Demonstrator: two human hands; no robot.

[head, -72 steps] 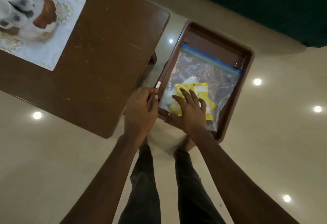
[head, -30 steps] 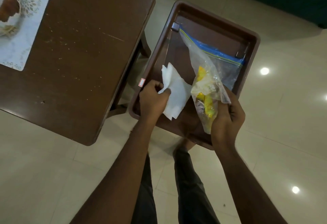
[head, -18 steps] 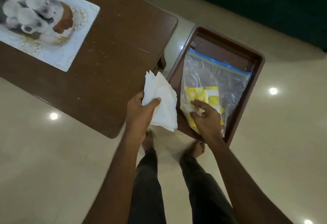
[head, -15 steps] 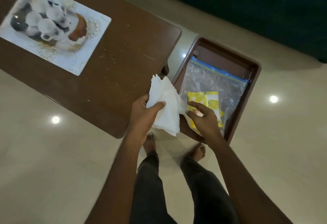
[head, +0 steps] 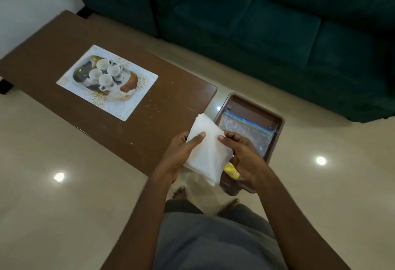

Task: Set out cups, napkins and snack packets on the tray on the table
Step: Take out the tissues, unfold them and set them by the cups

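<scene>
Together, left hand (head: 178,156) and right hand (head: 242,156) around napkins (head: 206,152).

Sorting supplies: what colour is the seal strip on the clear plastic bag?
Blue seal strip, best in the head view.

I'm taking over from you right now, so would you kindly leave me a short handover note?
The left hand and right hand both grip the napkin stack, held in the air near the table's end.
Four cups stand on the patterned tray on the table.
Yellow snack packets lie in the zip bag in the brown tray beside the table.
Done: cups. Left: napkins and packets onto the patterned tray.
</scene>
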